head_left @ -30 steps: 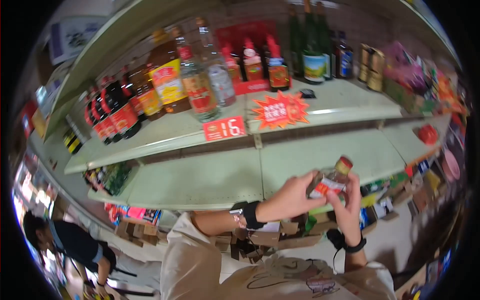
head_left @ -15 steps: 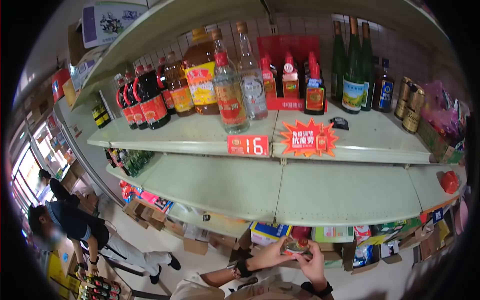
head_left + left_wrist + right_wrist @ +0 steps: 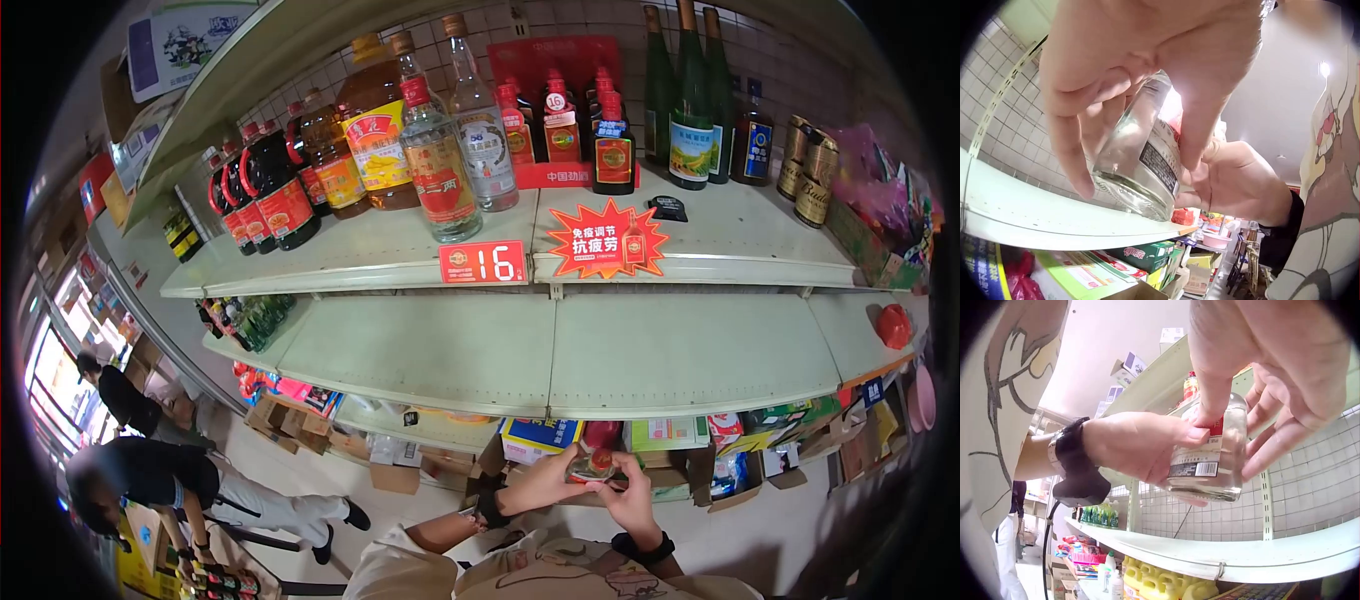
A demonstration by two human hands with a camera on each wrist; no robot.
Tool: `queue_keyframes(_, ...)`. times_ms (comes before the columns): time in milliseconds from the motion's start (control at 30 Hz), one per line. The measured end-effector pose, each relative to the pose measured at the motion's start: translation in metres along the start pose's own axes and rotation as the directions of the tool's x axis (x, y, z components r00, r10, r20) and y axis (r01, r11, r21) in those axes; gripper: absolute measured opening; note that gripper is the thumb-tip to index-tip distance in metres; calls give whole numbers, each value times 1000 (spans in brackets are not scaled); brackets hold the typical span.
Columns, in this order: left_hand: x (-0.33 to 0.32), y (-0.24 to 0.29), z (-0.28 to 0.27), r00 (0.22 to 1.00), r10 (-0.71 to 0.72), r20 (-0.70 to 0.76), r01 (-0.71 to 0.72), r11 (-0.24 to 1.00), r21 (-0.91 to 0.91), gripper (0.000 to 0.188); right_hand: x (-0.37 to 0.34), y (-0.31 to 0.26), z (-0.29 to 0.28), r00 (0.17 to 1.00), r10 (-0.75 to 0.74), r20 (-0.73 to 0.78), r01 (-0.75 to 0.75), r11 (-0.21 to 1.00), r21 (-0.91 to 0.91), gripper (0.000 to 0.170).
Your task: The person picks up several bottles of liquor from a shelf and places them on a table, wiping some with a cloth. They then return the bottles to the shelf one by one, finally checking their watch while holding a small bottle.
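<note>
Both hands grip a small clear glass bottle (image 3: 590, 466) in front of the body, below the edge of the lower shelf. My left hand (image 3: 545, 482) holds it from the left, my right hand (image 3: 632, 492) from the right. In the left wrist view, the bottle (image 3: 1138, 156) leans with its thick glass base toward the camera, the left fingers and thumb around it. A white, red and black label with a barcode shows on the bottle (image 3: 1210, 459) in the right wrist view, where the left thumb lies along its side and the right thumb presses near the label.
An upper shelf (image 3: 350, 270) carries sauce bottles, oil jugs and liquor bottles, with a red price tag (image 3: 484, 263) on its edge. The lower shelf (image 3: 440, 350) holds a red bag (image 3: 893, 326) at its right end. Cartons stand below. Two people are at the left.
The head view has shifted, and both hands with the bottle now appear lower and further left, below the lower shelf. Over the last half second they stay nearly in place.
</note>
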State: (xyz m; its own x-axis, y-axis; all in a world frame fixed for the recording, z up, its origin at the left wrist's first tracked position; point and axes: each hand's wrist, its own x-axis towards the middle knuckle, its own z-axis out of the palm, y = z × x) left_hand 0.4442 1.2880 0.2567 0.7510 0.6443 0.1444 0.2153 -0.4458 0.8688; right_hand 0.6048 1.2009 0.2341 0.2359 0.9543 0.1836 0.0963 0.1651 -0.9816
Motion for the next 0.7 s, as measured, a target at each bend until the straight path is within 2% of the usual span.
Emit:
queue_keyframes(67,-5,-5,1,993,-107,48,102,990,98,50,-5,8,1,999,37,41,-33,996,-80,44)
queue_keyframes(200,-15,-28,3,994,-56,89,51,997,52,51,-14,19,7,1000,-15,9,15,996,-83,46)
queue_keyframes(300,-24,-39,3,985,-105,138,91,991,103,52,-20,20,12,998,53,17,-51,991,-125,46)
queue_keyframes(367,-33,-48,9,981,-145,126,145,989,4,53,-23,18,15,995,73,70,-56,973,-223,47)
queue_keyframes(467,-43,-67,20,994,-82,75,90,990,-111,52,-27,23,18,992,71,105,-47,975,-217,47)
queue_keyframes(533,-44,-47,13,991,-94,91,102,991,-86,52,-31,37,19,995,42,94,-8,942,-335,44)
queue_keyframes(567,-45,-50,13,981,-142,130,154,984,-89,52,-36,35,22,996,55,75,-31,957,-289,44)
queue_keyframes(600,-43,-52,13,983,-145,109,155,984,-88,52,-35,32,23,997,58,56,-42,969,-244,44)
queue_keyframes(700,-43,-48,17,971,-167,172,175,984,-32,55,-39,34,19,992,102,78,-85,977,-197,46)
